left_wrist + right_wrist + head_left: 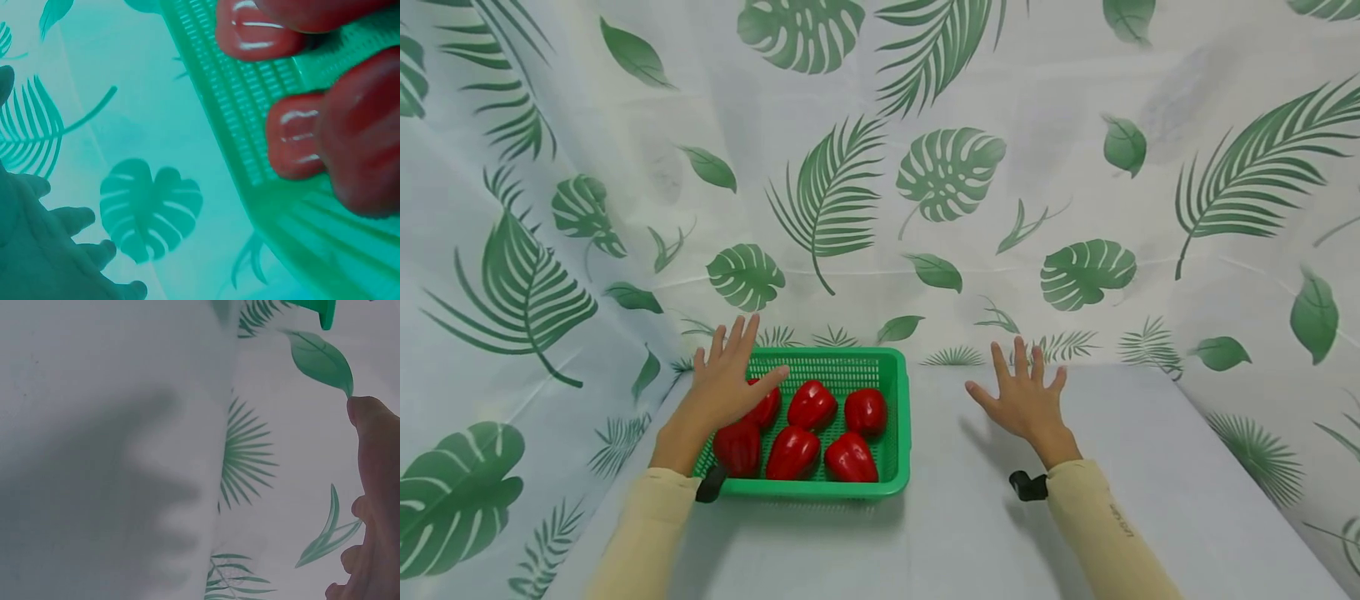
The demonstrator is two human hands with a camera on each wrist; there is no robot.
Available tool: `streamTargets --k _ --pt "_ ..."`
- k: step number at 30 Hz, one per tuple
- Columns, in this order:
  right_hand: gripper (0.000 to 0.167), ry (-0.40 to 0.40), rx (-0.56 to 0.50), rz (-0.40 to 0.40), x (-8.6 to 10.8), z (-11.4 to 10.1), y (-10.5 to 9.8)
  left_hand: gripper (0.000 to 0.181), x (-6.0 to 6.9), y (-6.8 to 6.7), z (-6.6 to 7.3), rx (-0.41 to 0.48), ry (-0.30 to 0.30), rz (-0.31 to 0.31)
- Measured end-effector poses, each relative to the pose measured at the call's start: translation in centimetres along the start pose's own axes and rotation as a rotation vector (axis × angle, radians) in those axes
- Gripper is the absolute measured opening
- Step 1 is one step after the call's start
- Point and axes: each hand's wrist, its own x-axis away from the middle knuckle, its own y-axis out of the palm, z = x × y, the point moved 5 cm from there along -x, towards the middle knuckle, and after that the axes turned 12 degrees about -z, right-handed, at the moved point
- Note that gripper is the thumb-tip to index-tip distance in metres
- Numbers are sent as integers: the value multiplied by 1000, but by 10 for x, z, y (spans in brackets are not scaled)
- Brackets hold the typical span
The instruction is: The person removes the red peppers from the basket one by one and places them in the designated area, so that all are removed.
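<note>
A green plastic basket (895,450) with slotted walls stands on the left half of the table, holding several glossy red bell peppers (793,452). Over its left side hovers my left hand (722,387), fingers spread and thumb pointing right, holding nothing; it hides part of the peppers behind it. In the left wrist view the spread fingers show at the left, apart from the basket (219,131) and peppers (365,134). To the right of the basket my right hand (1022,400) is raised above the table with fingers spread, also holding nothing.
A white table (955,525) lies under the basket. Behind and at both sides hangs a white cloth (865,308) printed with green leaves. In the right wrist view, a hand's shadow falls on the table (94,487), and a basket corner (326,312) shows at the top.
</note>
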Motion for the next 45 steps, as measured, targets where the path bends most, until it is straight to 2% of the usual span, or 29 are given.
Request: streamTargets --k 4,9,15,21,28,32,38,45 --pt "96 -4 -8 7 -2 -5 1 104 18 0 -13 -6 -22 22" --pt "96 -5 -19 -1 -5 -8 3 105 41 3 -32 -11 -42 7" --pt "96 -8 -66 -21 -9 -11 6 105 59 19 -55 -23 -75 8" --pt "97 -10 -152 -46 -12 -14 5 106 65 41 -75 -24 -100 1" --pt "97 -36 -244 -64 -13 -22 0 106 67 58 -87 -27 -149 -51" --pt "96 -65 -308 -70 -16 -31 -4 105 70 61 -89 -58 -176 -74" --pt "92 -146 -486 -100 -23 -48 -14 100 71 60 -86 -72 -171 -72" --pt "93 -180 -724 -207 -25 -74 -19 96 72 66 -89 -58 -169 -72"
